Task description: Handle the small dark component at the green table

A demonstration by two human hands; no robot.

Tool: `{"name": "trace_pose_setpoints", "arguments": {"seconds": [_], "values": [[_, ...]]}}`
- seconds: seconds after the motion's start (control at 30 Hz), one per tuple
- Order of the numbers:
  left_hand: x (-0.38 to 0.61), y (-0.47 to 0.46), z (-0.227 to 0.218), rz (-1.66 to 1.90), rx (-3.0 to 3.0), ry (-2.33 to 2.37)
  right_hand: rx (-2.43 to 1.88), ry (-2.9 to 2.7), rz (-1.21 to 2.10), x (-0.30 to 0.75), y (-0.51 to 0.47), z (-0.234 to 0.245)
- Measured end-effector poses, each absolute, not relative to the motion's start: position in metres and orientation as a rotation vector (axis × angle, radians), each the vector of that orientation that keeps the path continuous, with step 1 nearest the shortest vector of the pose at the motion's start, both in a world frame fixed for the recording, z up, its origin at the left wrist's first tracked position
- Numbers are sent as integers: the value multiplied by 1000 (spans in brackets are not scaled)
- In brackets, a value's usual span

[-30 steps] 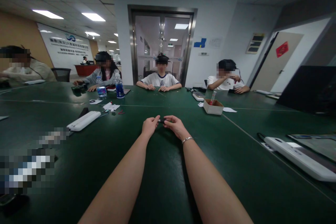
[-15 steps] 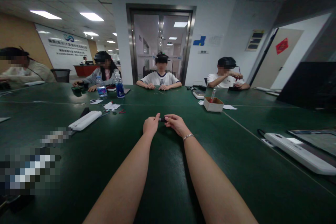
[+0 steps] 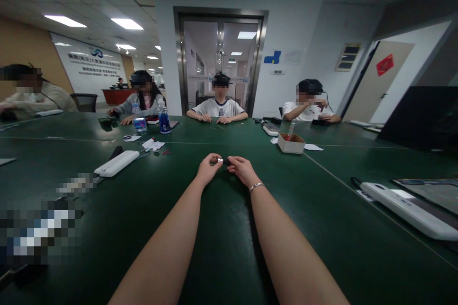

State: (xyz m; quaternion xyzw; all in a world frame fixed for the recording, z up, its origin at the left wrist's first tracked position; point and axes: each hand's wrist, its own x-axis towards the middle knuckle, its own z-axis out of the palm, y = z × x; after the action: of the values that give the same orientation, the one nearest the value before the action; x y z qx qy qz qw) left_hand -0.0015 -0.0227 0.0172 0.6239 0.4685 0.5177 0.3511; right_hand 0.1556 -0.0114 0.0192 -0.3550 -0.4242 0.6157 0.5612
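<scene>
Both my arms reach forward over a dark green table [image 3: 222,243]. My left hand [image 3: 208,167] and my right hand [image 3: 242,169] meet at the middle of the view, fingers pinched together. Between the fingertips sits a small object [image 3: 223,161], pale at its left end and dark at its right; it is too small to name. A thin bracelet [image 3: 256,186] circles my right wrist. Both hands hover just above the tabletop.
A white flat case [image 3: 116,163] lies at the left, another white case [image 3: 406,209] at the right. A small cardboard box [image 3: 291,143] stands ahead on the right, water bottles [image 3: 163,121] ahead on the left. Several people sit along the far edge and at the left.
My hands have lifted slightly off the table and closed tighter on the small object, whose pale end now shows between the fingertips.
</scene>
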Motion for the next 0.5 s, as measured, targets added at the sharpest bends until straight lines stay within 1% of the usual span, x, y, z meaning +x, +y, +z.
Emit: {"name": "trace_pose_setpoints", "arguments": {"seconds": [0.07, 0.2, 0.33, 0.4, 0.5], "values": [[-1, -23, 18, 1318, 1587, 1195, -818, -1010, 1463, 156, -11, 19], [-1, -20, 19, 1208, 1464, 1354, -824, -1030, 1470, 155, -12, 20], [-1, -20, 19, 1131, 1614, 1461, -830, -1057, 1480, 155, -11, 20], [0, -21, 20, 1170, 1626, 1429, -832, -1062, 1479, 155, -11, 20], [0, -23, 21, 1200, 1486, 1304, -842, -1057, 1463, 155, -10, 19]]}}
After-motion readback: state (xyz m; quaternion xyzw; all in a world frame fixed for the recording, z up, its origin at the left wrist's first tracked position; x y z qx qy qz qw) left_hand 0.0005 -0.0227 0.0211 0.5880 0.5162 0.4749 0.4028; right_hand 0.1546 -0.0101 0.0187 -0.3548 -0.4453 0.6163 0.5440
